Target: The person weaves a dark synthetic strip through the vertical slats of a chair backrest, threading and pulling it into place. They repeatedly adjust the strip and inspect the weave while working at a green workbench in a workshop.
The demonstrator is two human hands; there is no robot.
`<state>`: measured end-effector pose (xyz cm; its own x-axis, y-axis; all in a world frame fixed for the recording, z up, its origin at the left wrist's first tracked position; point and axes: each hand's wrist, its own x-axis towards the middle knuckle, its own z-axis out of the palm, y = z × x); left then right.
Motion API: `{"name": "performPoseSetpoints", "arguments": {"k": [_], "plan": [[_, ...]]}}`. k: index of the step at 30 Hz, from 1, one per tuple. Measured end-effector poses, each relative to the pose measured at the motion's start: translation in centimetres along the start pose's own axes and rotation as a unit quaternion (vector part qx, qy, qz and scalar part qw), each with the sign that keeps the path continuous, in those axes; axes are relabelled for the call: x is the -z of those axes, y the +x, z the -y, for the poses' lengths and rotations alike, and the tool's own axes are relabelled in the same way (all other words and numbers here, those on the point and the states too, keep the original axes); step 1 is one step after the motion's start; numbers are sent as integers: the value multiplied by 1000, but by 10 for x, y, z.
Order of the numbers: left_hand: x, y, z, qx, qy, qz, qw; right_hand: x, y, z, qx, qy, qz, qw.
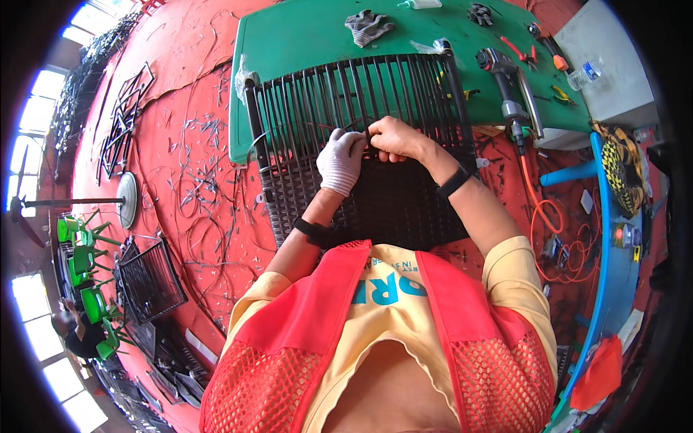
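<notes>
Woven panel (pixel 404 195) beneath gloved left hand (pixel 341 163), bare right hand (pixel 397 138)

A red mesh-panelled vest (pixel 303 317) overlaid a yellow shirt (pixel 393 317). Black wristbands (pixel 453 180) were worn; a pale glove (pixel 339 173) covered the left hand (pixel 342 160).

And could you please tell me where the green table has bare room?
The green table is bare from its left edge to the grey glove, beyond the partly woven panel; a smaller patch separates that glove from the air tool. The right end is crowded with that tool, red-handled pliers and a clear plastic bottle.
</notes>
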<state>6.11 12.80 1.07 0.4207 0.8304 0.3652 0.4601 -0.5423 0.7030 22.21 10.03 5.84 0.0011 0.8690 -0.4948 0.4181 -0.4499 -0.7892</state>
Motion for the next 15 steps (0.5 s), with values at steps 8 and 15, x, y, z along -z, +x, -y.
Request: {"name": "performPoseSetpoints", "arguments": {"k": [8,15], "plan": [[6,-12,14,80,-347,-143,924,24,-33,-3,142,-146,-19,979],[25,-24,9,-149,105,-72,981,-1,-40,-56,274,-141,-179,934]]}}
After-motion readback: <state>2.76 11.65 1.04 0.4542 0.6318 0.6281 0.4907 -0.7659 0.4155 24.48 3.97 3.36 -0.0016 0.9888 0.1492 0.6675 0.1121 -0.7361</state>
